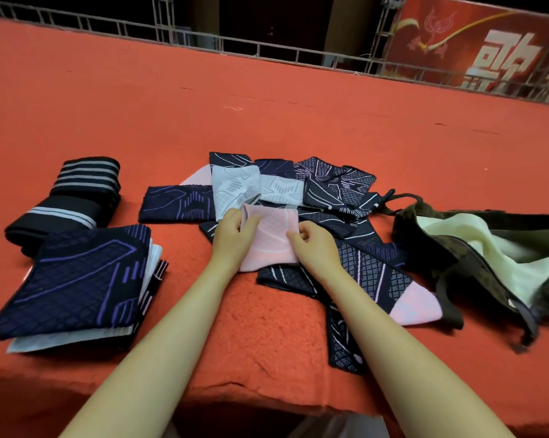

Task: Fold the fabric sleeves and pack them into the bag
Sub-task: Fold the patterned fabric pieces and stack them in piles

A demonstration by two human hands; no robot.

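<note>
A pink fabric sleeve [271, 238] lies folded on top of a loose pile of navy patterned sleeves [336, 197] at the middle of the red table. My left hand [235, 237] pinches its upper left edge. My right hand [314, 245] grips its right edge with curled fingers. A pale grey sleeve [235, 188] lies just behind the pink one. A stack of folded sleeves [74, 286] with a navy and purple one on top sits at the left. The dark olive bag [475, 257] lies open at the right, showing a pale yellow lining [475, 241].
Black sleeves with white stripes [67, 200] lie rolled at the far left. The red felt table [266, 105] stretches far back to a metal railing [266, 49]. The table's near edge runs just under my forearms. The bag's straps [453, 311] trail toward the front right.
</note>
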